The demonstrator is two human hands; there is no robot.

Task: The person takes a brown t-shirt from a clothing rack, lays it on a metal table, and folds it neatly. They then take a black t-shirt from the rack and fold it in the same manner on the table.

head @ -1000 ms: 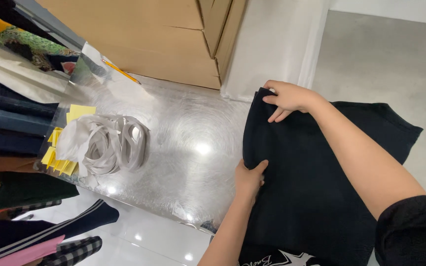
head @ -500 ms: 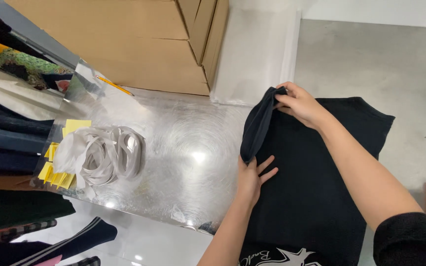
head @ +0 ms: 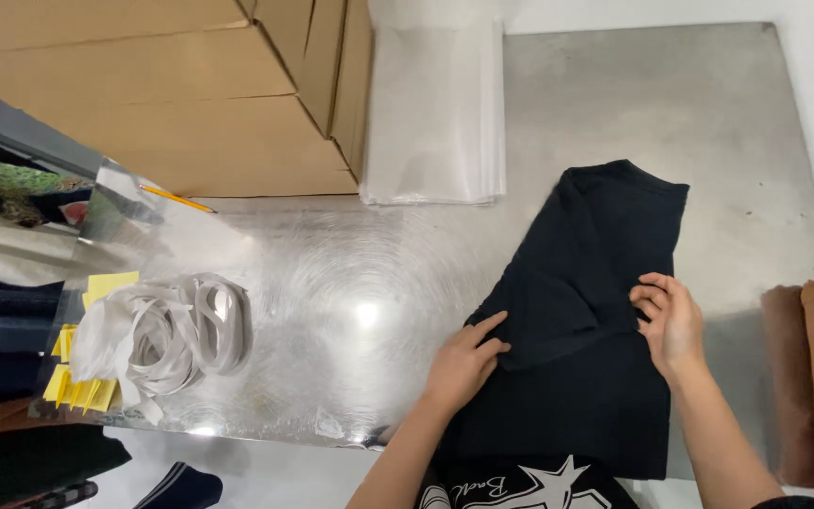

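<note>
Left hand [head: 463, 363], right hand [head: 673, 325] flat, palms down

One camera only, on person's head. Looks almost straight down at shiny metal table [head: 350, 283]. Sits close, about arm's reach above. Person's body at bottom edge, so both arms come up from bottom of picture. Far end of table at top, with cardboard boxes [head: 190, 104]. Table's left edge and right edge both fit in view.
</note>
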